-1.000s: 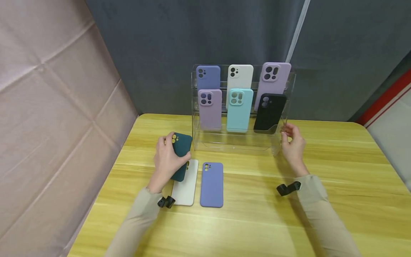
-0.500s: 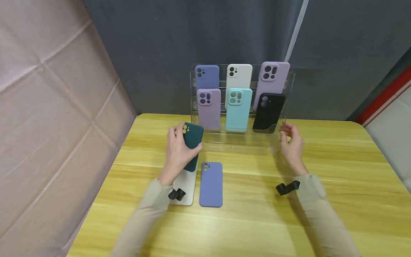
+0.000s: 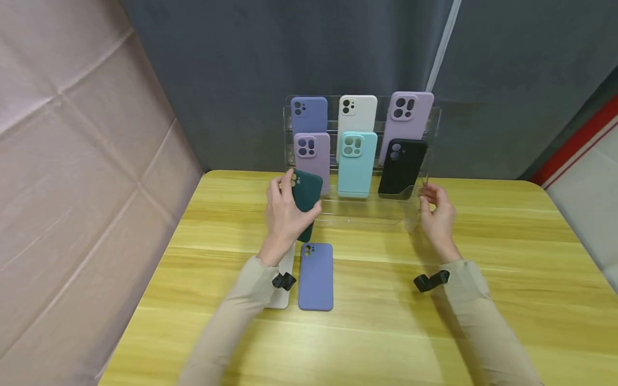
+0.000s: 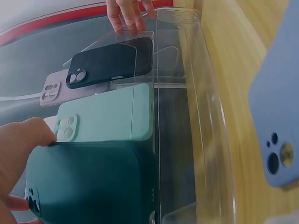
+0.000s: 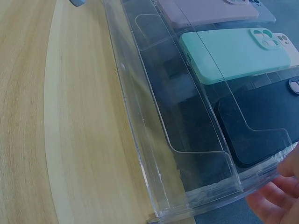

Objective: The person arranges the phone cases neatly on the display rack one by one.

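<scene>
My left hand (image 3: 284,212) grips a dark green phone case (image 3: 308,199) in the air just in front of the left end of a clear acrylic rack (image 3: 359,217). The left wrist view shows the green case (image 4: 93,184) at the rack's lowest tier (image 4: 198,116), below a mint case (image 4: 107,116). My right hand (image 3: 436,208) holds the rack's right side wall, its fingertips (image 5: 275,198) at the wall's edge. The rack holds blue (image 3: 309,113), white (image 3: 358,111) and lilac (image 3: 410,113) cases on top, then lilac (image 3: 314,155), mint (image 3: 356,163) and black (image 3: 402,167).
A blue case (image 3: 316,276) lies flat on the yellow wooden table (image 3: 386,332). Beside it lies a white case (image 3: 282,297), mostly hidden by my left forearm. A grey curtain hangs behind the rack, and a pink padded wall stands at the left.
My left hand has carried the green case up and to the right, from above the white case to the rack's left front. The right hand has stayed on the rack.
</scene>
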### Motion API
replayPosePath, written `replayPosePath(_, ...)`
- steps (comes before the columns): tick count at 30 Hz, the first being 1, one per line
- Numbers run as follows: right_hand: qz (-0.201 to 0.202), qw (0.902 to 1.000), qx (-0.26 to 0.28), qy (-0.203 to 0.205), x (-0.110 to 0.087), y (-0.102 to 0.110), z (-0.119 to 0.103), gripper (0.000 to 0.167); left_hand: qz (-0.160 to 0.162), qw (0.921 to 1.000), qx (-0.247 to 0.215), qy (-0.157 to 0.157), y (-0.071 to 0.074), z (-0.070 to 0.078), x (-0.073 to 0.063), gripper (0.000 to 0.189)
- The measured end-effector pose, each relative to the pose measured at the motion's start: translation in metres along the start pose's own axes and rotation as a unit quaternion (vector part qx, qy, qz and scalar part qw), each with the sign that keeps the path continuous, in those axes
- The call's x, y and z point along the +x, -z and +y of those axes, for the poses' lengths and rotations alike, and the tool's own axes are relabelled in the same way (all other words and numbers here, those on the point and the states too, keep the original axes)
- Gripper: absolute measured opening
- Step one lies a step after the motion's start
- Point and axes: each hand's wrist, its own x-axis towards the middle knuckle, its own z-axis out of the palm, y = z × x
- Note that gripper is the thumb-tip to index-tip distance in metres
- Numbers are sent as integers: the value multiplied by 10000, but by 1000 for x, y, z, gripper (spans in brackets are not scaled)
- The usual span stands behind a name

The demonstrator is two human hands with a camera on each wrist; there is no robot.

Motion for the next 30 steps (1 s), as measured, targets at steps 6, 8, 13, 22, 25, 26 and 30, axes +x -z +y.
replayPosePath(6,-1,9998,200,31,0,0,-1,26,376,9988,-108,-302,-9,8,8,78)
replayPosePath(8,1,9998,220,22,0,0,-1,26,503,9978,-172,-384,-13,10,11,77)
replayPosePath(13,-3,9998,186,-3,0,0,-1,26,882,9949,-179,-454,-26,13,17,77)
replayPosePath(22,-46,9998,181,-73,0,0,-1,27,1146,9930,-217,-180,-48,12,16,81)
replayPosePath(25,-60,9998,189,-97,-1,0,0,27,1148,9933,-136,-2,-54,11,13,82)
replayPosePath(26,-62,9997,188,-105,-1,0,0,27,1163,9931,-98,58,-56,11,12,82)
replayPosePath(30,-68,9998,142,-115,0,0,2,27,1323,9909,-17,250,-64,9,9,82)
